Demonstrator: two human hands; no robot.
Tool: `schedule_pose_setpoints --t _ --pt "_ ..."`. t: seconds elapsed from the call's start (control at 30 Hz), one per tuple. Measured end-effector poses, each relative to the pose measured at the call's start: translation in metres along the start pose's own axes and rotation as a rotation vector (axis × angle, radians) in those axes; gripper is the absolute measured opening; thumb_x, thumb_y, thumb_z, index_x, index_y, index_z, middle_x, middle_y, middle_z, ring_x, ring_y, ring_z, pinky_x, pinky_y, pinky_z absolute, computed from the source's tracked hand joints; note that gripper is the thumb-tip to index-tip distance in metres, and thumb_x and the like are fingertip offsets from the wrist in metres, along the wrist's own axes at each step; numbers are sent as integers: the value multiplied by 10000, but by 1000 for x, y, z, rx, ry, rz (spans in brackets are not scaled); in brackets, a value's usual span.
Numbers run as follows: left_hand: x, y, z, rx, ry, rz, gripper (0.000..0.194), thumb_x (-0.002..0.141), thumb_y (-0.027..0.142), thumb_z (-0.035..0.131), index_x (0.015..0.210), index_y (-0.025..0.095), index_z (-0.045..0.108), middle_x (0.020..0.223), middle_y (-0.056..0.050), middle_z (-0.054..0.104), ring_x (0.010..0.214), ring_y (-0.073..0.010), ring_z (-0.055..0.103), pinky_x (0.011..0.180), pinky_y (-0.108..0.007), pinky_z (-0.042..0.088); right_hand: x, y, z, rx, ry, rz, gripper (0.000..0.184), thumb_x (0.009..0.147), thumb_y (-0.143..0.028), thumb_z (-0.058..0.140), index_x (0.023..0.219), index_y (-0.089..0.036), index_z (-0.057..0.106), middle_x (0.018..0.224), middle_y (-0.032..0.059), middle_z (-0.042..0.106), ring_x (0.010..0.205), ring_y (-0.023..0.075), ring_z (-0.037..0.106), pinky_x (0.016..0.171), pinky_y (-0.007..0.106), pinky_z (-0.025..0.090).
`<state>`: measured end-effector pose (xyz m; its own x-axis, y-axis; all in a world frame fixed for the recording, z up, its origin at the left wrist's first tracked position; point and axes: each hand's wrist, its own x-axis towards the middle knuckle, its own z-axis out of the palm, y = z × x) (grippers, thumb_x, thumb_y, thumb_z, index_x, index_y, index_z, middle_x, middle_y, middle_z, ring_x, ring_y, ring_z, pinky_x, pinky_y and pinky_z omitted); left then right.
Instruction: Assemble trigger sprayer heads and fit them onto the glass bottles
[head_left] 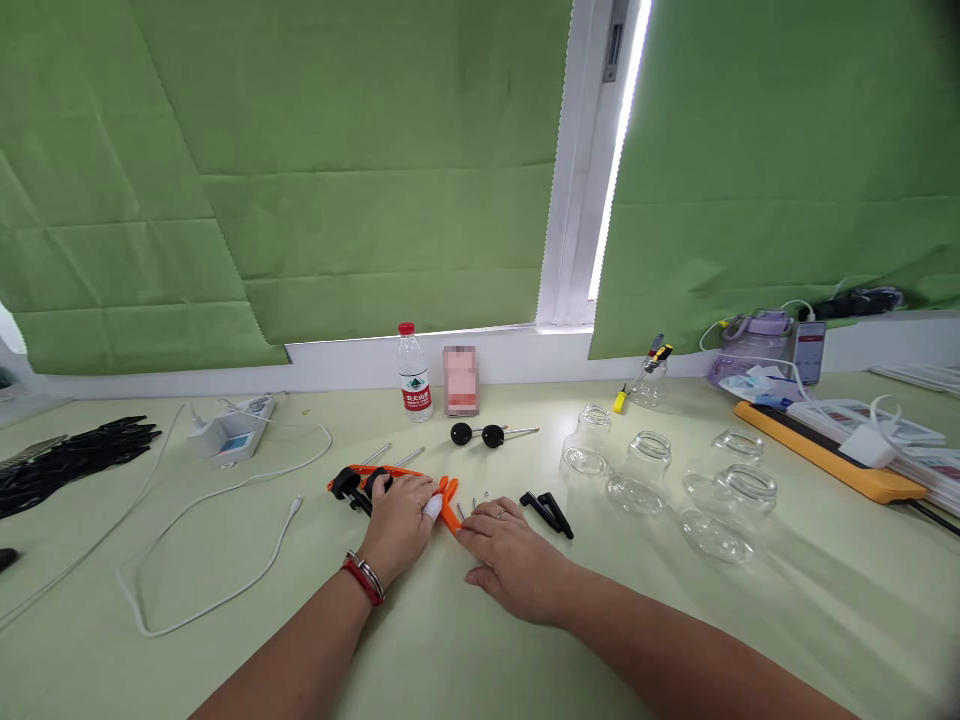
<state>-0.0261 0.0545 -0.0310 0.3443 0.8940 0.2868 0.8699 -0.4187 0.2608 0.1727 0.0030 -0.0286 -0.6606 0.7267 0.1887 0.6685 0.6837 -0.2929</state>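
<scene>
My left hand (400,525) is closed over a bright orange plastic frame (448,492) with black round parts (346,484) at its left end. Something white covers the thumb tip or lies against it. Two thin metal rods (409,457) stick out behind the frame. My right hand (514,560) rests low on the table, fingers stretched out and slightly apart. Its fingertips are beside the frame's right end and several small metal pieces (474,503); whether they touch is unclear. Two black angled plastic pieces (547,514) lie just right of that hand.
Behind my hands lie two black discs on metal rods (493,436), a water bottle (416,385) and a pink box (460,381). Several glass jars (640,472) stand right. A white cable (217,495) loops left, near a power strip (244,432). An orange-edged device (825,455) lies far right.
</scene>
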Motion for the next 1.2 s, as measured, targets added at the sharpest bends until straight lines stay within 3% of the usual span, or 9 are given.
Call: schedule_pose_setpoints --t 0.27,0.37,0.43,0.6,0.7,0.97,1.07,1.2 --pt "1 0 1 43 31 -69 288 820 217 437 1012 199 651 1056 -92 682 1013 -255 567 985 -479 195 -1 2 0 -4 23 -5 254 859 -302 551 1066 -178 628 1044 64 643 1052 216 487 1034 368 216" --pt "0 0 1 28 20 -53 327 852 231 399 1065 235 647 1074 -71 676 1022 -245 565 949 -457 229 -1 1 -1 -11 25 -18 183 853 -279 556 979 -181 644 979 49 656 1010 207 506 1022 369 225" --pt "0 1 1 23 1 -31 317 871 272 386 999 255 676 1030 -61 684 1002 -248 568 928 -451 240 0 1 -2 -24 33 -3 155 855 -238 541 958 -183 641 950 48 658 978 205 519 986 367 266" --pt "-1 2 -1 23 -4 -28 289 856 270 396 761 218 664 833 -46 687 869 -227 577 873 -416 270 2 15 -9 -52 164 317 228 878 -145 425 948 -177 640 928 71 643 870 193 558 785 312 378" --pt "-1 2 -2 24 13 -53 240 823 243 422 699 209 624 790 -37 677 819 -219 575 848 -402 279 1 27 -11 -11 154 473 216 878 -168 428 889 -183 643 896 60 644 785 173 579 663 276 382" --pt "-1 4 -4 18 19 -83 203 784 209 425 620 204 545 746 -16 663 774 -208 572 826 -394 287 0 21 -12 -6 35 411 152 829 -223 516 768 -212 655 822 31 659 731 166 585 618 269 353" --pt "0 3 -4 10 18 -91 154 761 205 441 636 206 530 742 -19 660 764 -211 572 821 -393 294 0 28 -20 -26 50 503 106 797 -212 548 769 -212 651 843 42 662 759 182 583 613 273 342" --pt "1 2 -4 6 34 -113 94 746 210 448 674 205 507 701 -24 638 721 -215 567 825 -402 299 -6 56 -37 -41 131 654 91 788 -169 541 788 -203 626 838 49 656 785 194 578 592 269 330"
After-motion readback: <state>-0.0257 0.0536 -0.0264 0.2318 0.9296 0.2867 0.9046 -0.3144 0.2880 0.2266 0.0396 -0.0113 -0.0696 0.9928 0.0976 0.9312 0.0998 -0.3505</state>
